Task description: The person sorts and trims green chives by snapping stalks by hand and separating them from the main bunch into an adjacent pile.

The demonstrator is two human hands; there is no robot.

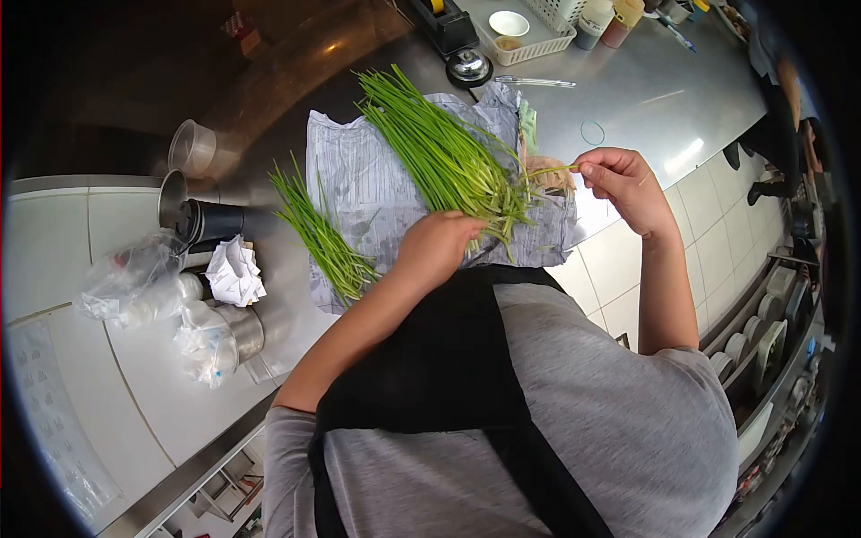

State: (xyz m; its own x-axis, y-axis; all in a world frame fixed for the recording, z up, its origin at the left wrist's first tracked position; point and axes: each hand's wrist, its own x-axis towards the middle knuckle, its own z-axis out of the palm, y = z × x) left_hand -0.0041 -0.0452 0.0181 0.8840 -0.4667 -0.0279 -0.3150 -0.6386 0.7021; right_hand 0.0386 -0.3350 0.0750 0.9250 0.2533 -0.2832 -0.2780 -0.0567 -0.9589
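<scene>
A large bunch of long green chives [426,134] lies on spread newspaper [336,166], its pale ends toward me. A smaller pile of chives [327,238] lies to the left on the same paper. My left hand [441,244] is closed at the pale ends of the large bunch, fingers pressed together on some stalks; its fingertips are partly hidden. Raised to the right of the paper, my right hand [623,182] pinches a thin yellowish chive leaf [554,169] between thumb and finger, stretched out toward the bunch.
Behind the paper stand a call bell [468,67], a tape dispenser [439,25] and a white basket [538,45]. A pen [535,82] and rubber band [592,133] lie on the steel counter. Cups [211,220] and plastic bags [134,273] are at left. Another person's legs [771,134] show at right.
</scene>
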